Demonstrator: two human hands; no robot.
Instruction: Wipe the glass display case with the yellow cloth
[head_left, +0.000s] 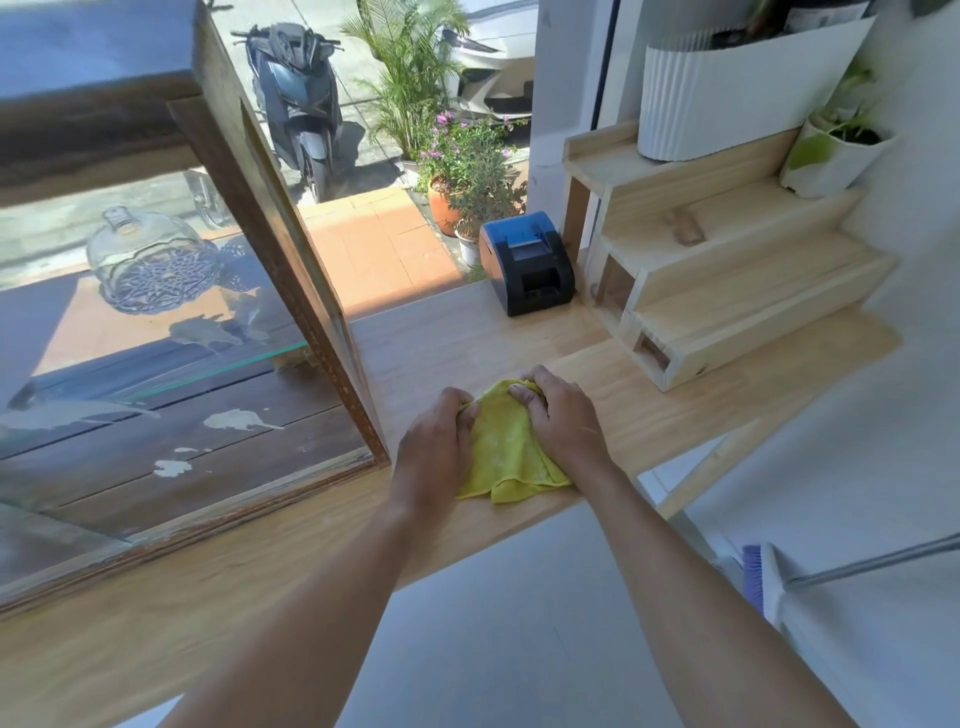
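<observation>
Both forearms reach forward over the wooden counter (452, 343). Left hand (434, 447) and right hand (563, 415) press on the yellow cloth (501, 447), fingers curled into its bunched far edge. It lies on the counter just right of the glass display case (171, 312). A black printer (527, 262) sits farther back.

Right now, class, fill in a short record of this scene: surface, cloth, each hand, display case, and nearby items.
surface: wooden counter
cloth: yellow cloth, bunched on the counter
left hand: on the cloth's left edge
right hand: pressing its right side
display case: glass display case, left of the cloth, untouched
nearby: receipt printer, stepped wooden shelf
</observation>
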